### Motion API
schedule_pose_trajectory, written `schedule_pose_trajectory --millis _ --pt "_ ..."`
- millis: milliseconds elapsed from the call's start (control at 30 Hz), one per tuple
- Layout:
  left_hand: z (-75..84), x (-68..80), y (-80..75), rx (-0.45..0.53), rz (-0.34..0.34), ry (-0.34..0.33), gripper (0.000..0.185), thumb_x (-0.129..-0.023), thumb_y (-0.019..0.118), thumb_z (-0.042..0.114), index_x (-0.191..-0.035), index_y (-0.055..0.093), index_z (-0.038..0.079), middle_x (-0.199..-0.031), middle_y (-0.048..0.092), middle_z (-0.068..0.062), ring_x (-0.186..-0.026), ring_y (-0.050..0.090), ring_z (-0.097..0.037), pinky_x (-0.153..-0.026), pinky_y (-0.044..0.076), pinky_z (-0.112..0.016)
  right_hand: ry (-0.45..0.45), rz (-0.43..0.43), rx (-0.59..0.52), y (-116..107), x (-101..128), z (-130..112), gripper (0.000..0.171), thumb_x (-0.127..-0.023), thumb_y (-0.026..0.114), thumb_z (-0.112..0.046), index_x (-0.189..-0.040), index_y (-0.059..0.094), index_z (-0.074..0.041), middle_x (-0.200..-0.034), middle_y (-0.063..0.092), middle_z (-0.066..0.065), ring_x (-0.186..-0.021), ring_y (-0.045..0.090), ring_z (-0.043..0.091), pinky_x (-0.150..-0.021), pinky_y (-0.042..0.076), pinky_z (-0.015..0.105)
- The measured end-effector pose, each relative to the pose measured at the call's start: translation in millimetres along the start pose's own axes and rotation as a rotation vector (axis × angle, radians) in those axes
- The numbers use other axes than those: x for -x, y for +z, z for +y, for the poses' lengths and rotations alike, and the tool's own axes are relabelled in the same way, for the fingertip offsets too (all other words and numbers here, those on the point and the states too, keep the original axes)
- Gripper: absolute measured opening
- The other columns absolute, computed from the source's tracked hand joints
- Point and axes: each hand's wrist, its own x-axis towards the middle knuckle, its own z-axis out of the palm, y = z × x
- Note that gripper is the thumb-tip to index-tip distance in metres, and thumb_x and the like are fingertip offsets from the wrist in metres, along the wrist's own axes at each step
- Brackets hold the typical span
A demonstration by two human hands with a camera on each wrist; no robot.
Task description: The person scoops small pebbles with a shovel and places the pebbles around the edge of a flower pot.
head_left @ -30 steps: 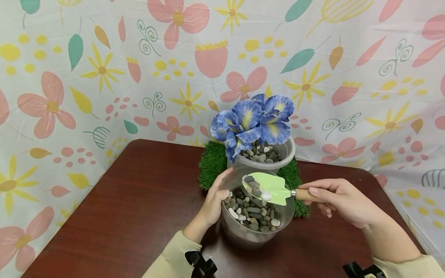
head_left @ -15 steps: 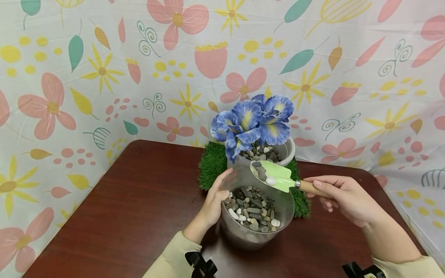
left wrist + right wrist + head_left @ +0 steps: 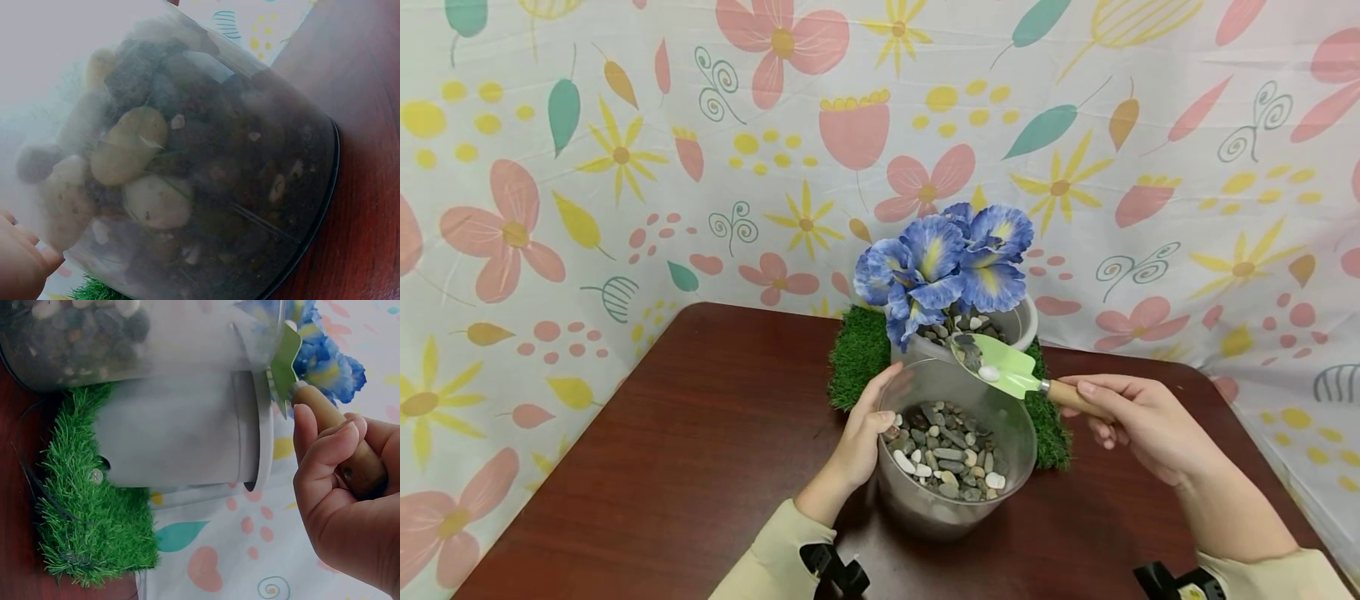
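At the left rim of a clear plastic bucket (image 3: 932, 518), my left hand (image 3: 852, 442) grips the wall, thumb over the edge. Grey, brown and white pebbles (image 3: 951, 458) fill its lower part. My right hand (image 3: 1153, 429) holds a small garden trowel by its wooden handle (image 3: 334, 419). Several pebbles, one of them white (image 3: 989, 374), lie on the trowel's light green blade (image 3: 1015, 367). That blade hovers above the bucket's far rim, its tip overlapping the front of a white flowerpot (image 3: 175, 437) in the head view. Blue flowers (image 3: 934, 250) rise from the pot, with pebbles around their stems.
A green artificial grass mat (image 3: 856, 354) lies under the flowerpot. Everything stands on a dark reddish-brown table (image 3: 700, 450). Close behind its far edge hangs a white cloth (image 3: 805, 108) printed with flowers and leaves.
The trowel has moved away from me and slightly right, from over the bucket's pebbles to the flowerpot's front rim, still carrying its pebbles. My left hand and the bucket have stayed put.
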Motion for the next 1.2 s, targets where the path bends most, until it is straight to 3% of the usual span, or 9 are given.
schedule_pose_trajectory --millis 133,267,500,933,1000,1067,1200 --pt "-1.4 -0.4 -0.1 -0.007 -0.005 0.004 0.059 -0.084 0.029 0.018 -0.142 0.021 0.013 -0.141 0.034 -0.012 -0.128 0.033 -0.029 -0.072 0.038 -0.04 0.009 0.024 -0.005 -1 -1 3 0.032 -0.095 0.039 -0.013 -0.118 0.057 -0.002 -0.085 0.067 0.003 -0.051 0.048 0.006 -0.042 0.041 0.027" --pt "-3.3 -0.8 -0.2 0.0 -0.011 0.022 0.059 -0.085 0.029 0.017 -0.142 0.021 0.009 -0.141 0.034 -0.016 -0.127 0.033 -0.033 -0.076 0.038 -0.043 0.02 0.046 -0.003 -2 -2 4 0.032 -0.094 0.04 -0.015 -0.119 0.057 -0.004 -0.085 0.068 0.003 -0.051 0.047 0.006 -0.043 0.04 0.026" --pt "-3.0 -0.6 -0.5 -0.008 0.001 0.022 0.058 -0.084 0.027 0.015 -0.141 0.021 0.006 -0.138 0.037 -0.017 -0.123 0.038 -0.037 -0.061 0.042 -0.043 0.022 0.061 -0.016 -1 -3 6 0.032 -0.094 0.041 -0.015 -0.119 0.057 -0.003 -0.086 0.068 0.002 -0.054 0.049 0.006 -0.045 0.043 0.025" --pt "2.3 -2.9 -4.4 0.026 -0.031 0.0 0.06 -0.082 0.029 0.009 -0.141 0.02 0.001 -0.139 0.032 -0.023 -0.126 0.033 -0.039 -0.062 0.042 -0.037 -0.031 0.099 -0.045 4 -10 10 0.033 -0.094 0.041 -0.015 -0.119 0.055 0.0 -0.084 0.068 0.001 -0.055 0.05 0.006 -0.046 0.044 0.024" --pt "5.1 -4.4 -5.4 0.038 -0.037 -0.025 0.062 -0.08 0.03 0.008 -0.141 0.021 0.001 -0.139 0.032 -0.023 -0.126 0.032 -0.039 -0.067 0.044 -0.037 -0.021 0.117 -0.034 5 -10 10 0.033 -0.094 0.042 -0.017 -0.119 0.056 -0.001 -0.083 0.068 0.0 -0.054 0.05 0.007 -0.045 0.044 0.024" --pt "6.5 -6.8 -5.8 0.057 -0.045 -0.044 0.063 -0.078 0.03 0.006 -0.14 0.021 0.0 -0.139 0.031 -0.024 -0.127 0.031 -0.04 -0.08 0.044 -0.043 -0.008 0.135 -0.029 5 -10 10 0.032 -0.093 0.043 -0.018 -0.118 0.057 -0.002 -0.082 0.068 -0.001 -0.053 0.049 0.007 -0.045 0.043 0.025" --pt "7.7 -13.8 -5.5 0.103 -0.063 -0.065 0.062 -0.078 0.03 0.005 -0.139 0.023 -0.003 -0.138 0.032 -0.027 -0.127 0.031 -0.04 -0.1 0.027 -0.054 0.005 0.155 -0.04 5 -10 9 0.031 -0.093 0.044 -0.018 -0.116 0.058 -0.003 -0.081 0.068 0.0 -0.053 0.05 0.008 -0.045 0.043 0.025"
